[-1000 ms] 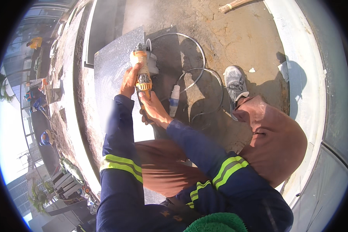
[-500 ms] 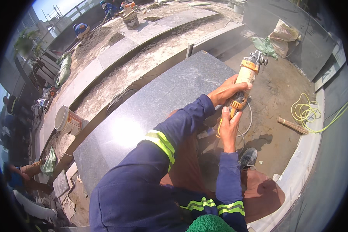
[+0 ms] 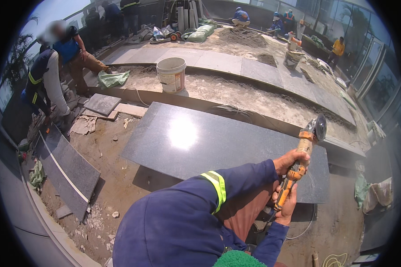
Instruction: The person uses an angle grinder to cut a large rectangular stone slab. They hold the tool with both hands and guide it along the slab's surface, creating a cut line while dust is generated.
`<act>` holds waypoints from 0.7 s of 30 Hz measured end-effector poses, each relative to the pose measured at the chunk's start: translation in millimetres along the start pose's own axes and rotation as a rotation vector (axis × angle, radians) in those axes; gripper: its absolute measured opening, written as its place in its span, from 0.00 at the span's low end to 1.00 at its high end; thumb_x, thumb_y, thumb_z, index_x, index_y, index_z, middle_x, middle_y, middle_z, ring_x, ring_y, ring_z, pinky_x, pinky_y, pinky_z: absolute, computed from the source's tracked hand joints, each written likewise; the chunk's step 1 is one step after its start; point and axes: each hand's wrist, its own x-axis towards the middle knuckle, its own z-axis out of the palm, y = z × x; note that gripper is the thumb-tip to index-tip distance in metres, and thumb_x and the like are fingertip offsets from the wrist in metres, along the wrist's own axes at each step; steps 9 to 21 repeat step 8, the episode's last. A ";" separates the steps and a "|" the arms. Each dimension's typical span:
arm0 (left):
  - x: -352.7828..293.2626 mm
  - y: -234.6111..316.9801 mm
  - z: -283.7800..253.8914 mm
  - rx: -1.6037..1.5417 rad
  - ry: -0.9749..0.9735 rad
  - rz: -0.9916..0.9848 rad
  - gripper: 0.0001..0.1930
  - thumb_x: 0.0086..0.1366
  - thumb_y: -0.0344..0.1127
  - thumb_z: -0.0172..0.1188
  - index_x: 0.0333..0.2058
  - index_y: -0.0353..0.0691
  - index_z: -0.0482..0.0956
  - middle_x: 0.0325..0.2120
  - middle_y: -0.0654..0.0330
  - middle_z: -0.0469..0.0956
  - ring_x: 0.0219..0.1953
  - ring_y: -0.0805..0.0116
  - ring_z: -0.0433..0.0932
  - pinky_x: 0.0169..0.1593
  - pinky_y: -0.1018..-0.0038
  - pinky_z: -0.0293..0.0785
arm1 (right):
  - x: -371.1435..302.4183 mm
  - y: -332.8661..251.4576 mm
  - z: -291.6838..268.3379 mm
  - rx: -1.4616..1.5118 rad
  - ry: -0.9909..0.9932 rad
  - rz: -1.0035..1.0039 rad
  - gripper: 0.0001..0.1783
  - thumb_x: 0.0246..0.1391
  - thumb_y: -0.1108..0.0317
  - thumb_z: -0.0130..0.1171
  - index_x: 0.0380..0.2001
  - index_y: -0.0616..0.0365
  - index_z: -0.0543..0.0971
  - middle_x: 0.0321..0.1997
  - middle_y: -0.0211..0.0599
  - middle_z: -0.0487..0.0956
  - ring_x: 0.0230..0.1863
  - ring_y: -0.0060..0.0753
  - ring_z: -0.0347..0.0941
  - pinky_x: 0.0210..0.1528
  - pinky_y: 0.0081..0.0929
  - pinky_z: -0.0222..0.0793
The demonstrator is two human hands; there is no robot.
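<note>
We held the orange angle grinder (image 3: 302, 155) two-handed for control: left hand (image 3: 291, 160) closed round its neck, right hand (image 3: 288, 204) wrapped on the rear handle, disc raised over the dark granite slab's (image 3: 200, 142) right end.

The slab (image 3: 218, 147) offers a broad bare top, free to pass over. Behind the slab, a raised ledge (image 3: 254, 118) and a white bucket (image 3: 171, 74) block the way. Left of the slab lie open dirt, then loose tiles (image 3: 67, 167). At the slab's right end the grinder (image 3: 304, 155) stands over its edge.
</note>
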 end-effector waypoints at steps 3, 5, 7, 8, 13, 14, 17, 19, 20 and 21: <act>-13.0 10.0 -23.8 -0.057 0.023 -0.019 0.26 0.61 0.44 0.72 0.50 0.38 0.70 0.37 0.58 0.79 0.35 0.65 0.84 0.45 0.64 0.88 | 11.4 19.5 11.7 0.092 -0.080 0.086 0.32 0.76 0.36 0.40 0.37 0.56 0.74 0.28 0.35 0.77 0.20 0.28 0.73 0.20 0.22 0.68; -17.3 14.6 -34.8 -0.100 0.058 -0.033 0.25 0.61 0.43 0.72 0.50 0.39 0.70 0.37 0.58 0.79 0.36 0.64 0.84 0.45 0.64 0.88 | 21.9 26.5 8.0 0.059 -0.097 0.093 0.31 0.76 0.37 0.40 0.37 0.55 0.74 0.27 0.34 0.76 0.19 0.27 0.72 0.19 0.22 0.68; -17.3 17.9 -39.2 -0.069 0.069 -0.030 0.25 0.61 0.43 0.72 0.50 0.39 0.70 0.38 0.58 0.80 0.36 0.64 0.85 0.45 0.64 0.87 | 32.0 32.8 0.5 0.027 -0.108 0.108 0.31 0.76 0.37 0.40 0.35 0.55 0.73 0.26 0.34 0.75 0.17 0.27 0.71 0.19 0.22 0.68; -15.8 21.6 -37.2 -0.047 0.064 -0.037 0.25 0.61 0.43 0.72 0.51 0.39 0.70 0.38 0.58 0.80 0.36 0.64 0.85 0.45 0.63 0.87 | 37.0 30.3 -0.2 0.038 -0.110 0.089 0.31 0.76 0.37 0.40 0.35 0.55 0.73 0.26 0.34 0.75 0.17 0.27 0.71 0.19 0.22 0.68; -15.8 21.6 -37.2 -0.047 0.064 -0.037 0.25 0.61 0.43 0.72 0.51 0.39 0.70 0.38 0.58 0.80 0.36 0.64 0.85 0.45 0.63 0.87 | 37.0 30.3 -0.2 0.038 -0.110 0.089 0.31 0.76 0.37 0.40 0.35 0.55 0.73 0.26 0.34 0.75 0.17 0.27 0.71 0.19 0.22 0.68; -15.8 21.6 -37.2 -0.047 0.064 -0.037 0.25 0.61 0.43 0.72 0.51 0.39 0.70 0.38 0.58 0.80 0.36 0.64 0.85 0.45 0.63 0.87 | 37.0 30.3 -0.2 0.038 -0.110 0.089 0.31 0.76 0.37 0.40 0.35 0.55 0.73 0.26 0.34 0.75 0.17 0.27 0.71 0.19 0.22 0.68; -15.8 21.6 -37.2 -0.047 0.064 -0.037 0.25 0.61 0.43 0.72 0.51 0.39 0.70 0.38 0.58 0.80 0.36 0.64 0.85 0.45 0.63 0.87 | 37.0 30.3 -0.2 0.038 -0.110 0.089 0.31 0.76 0.37 0.40 0.35 0.55 0.73 0.26 0.34 0.75 0.17 0.27 0.71 0.19 0.22 0.68; -15.8 21.6 -37.2 -0.047 0.064 -0.037 0.25 0.61 0.43 0.72 0.51 0.39 0.70 0.38 0.58 0.80 0.36 0.64 0.85 0.45 0.63 0.87 | 37.0 30.3 -0.2 0.038 -0.110 0.089 0.31 0.76 0.37 0.40 0.35 0.55 0.73 0.26 0.34 0.75 0.17 0.27 0.71 0.19 0.22 0.68; -15.8 21.6 -37.2 -0.047 0.064 -0.037 0.25 0.61 0.43 0.72 0.51 0.39 0.70 0.38 0.58 0.80 0.36 0.64 0.85 0.45 0.63 0.87 | 37.0 30.3 -0.2 0.038 -0.110 0.089 0.31 0.76 0.37 0.40 0.35 0.55 0.73 0.26 0.34 0.75 0.17 0.27 0.71 0.19 0.22 0.68; -15.8 21.6 -37.2 -0.047 0.064 -0.037 0.25 0.61 0.43 0.72 0.51 0.39 0.70 0.38 0.58 0.80 0.36 0.64 0.85 0.45 0.63 0.87 | 37.0 30.3 -0.2 0.038 -0.110 0.089 0.31 0.76 0.37 0.40 0.35 0.55 0.73 0.26 0.34 0.75 0.17 0.27 0.71 0.19 0.22 0.68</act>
